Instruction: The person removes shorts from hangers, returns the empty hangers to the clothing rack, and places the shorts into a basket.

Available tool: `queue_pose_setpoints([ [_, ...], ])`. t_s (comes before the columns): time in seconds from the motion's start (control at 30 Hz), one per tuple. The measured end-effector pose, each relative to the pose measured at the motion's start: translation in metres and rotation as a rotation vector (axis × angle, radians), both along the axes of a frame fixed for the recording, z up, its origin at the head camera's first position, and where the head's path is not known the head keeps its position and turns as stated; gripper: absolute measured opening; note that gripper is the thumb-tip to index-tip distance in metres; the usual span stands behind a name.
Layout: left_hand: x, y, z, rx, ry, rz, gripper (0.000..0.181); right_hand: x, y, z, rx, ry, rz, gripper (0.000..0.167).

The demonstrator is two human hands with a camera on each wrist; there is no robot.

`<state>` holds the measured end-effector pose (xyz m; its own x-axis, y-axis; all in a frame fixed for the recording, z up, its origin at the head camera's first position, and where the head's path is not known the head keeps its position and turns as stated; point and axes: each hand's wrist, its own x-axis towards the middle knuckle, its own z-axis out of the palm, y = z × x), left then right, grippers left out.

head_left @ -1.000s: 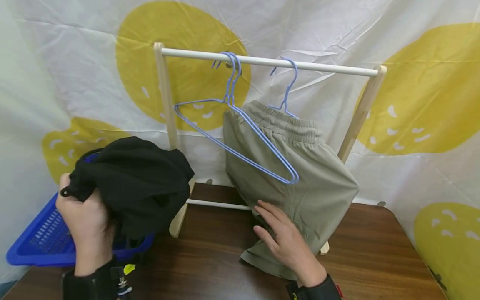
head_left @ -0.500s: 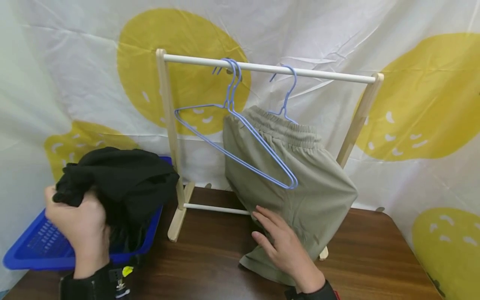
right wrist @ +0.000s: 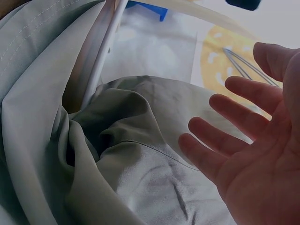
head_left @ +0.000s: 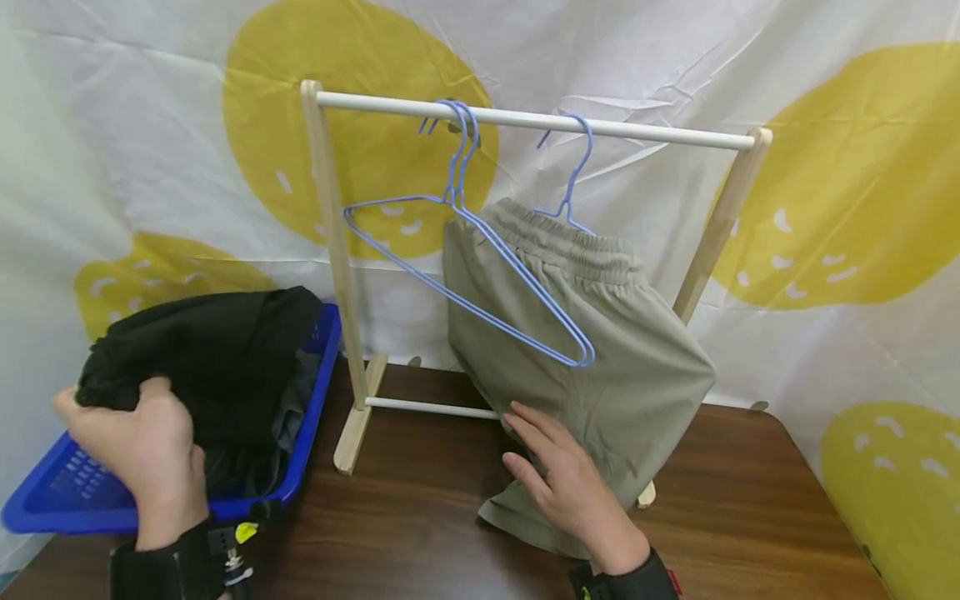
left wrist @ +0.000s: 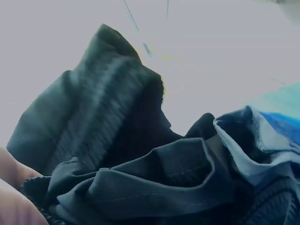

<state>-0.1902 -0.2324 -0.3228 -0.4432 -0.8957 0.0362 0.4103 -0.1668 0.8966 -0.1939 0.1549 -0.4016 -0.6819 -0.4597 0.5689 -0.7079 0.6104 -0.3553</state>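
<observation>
Grips black cloth (head_left: 225, 354) with left hand (head_left: 144, 437), nothing with right hand (head_left: 566, 479); probably light, limp, best held by gathered left edge (head_left: 99, 367).

Rt hanger (head_left: 572, 179) mostly hidden by khaki garment (head_left: 637, 367); L hand (left wrist: 15, 206) part cut off, L-wrist cam.

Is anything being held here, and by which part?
The left hand grips the black garment by a bunched edge, at the left in the head view. The right hand holds nothing.
</observation>
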Motion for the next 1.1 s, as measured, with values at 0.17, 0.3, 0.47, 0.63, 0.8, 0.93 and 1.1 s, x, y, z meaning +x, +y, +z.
queue_pose_setpoints([
  [0.17, 0.0, -0.004, -0.006, -0.118, -0.17, -0.032, 0.043, 0.0, 0.0, 0.0, 0.004, -0.011, -0.002, 0.044],
  [0.3, 0.002, -0.009, -0.008, -0.252, -0.395, -0.102, 0.045, 0.0, 0.0, 0.0, 0.006, -0.016, -0.006, 0.043],
  [0.47, 0.005, -0.014, -0.009, -0.469, -0.707, -0.275, 0.081, 0.0, 0.0, 0.001, 0.01, -0.016, -0.01, 0.043],
  [0.63, 0.01, -0.011, -0.005, -0.707, -0.867, -0.376, 0.09, 0.001, 0.0, 0.001, 0.014, -0.023, -0.013, 0.044],
  [0.8, 0.016, -0.004, -0.001, -0.934, -0.922, -0.38, 0.076, 0.0, 0.001, 0.001, 0.018, -0.02, -0.016, 0.044],
  [0.93, 0.017, 0.001, -0.003, -1.128, -0.943, -0.433, 0.064, 0.0, 0.001, 0.001, 0.02, -0.012, -0.016, 0.044],
  [1.1, 0.014, 0.002, -0.005, -1.275, -1.052, -0.643, 0.06, 0.001, 0.001, 0.001, 0.019, -0.013, -0.016, 0.044],
])
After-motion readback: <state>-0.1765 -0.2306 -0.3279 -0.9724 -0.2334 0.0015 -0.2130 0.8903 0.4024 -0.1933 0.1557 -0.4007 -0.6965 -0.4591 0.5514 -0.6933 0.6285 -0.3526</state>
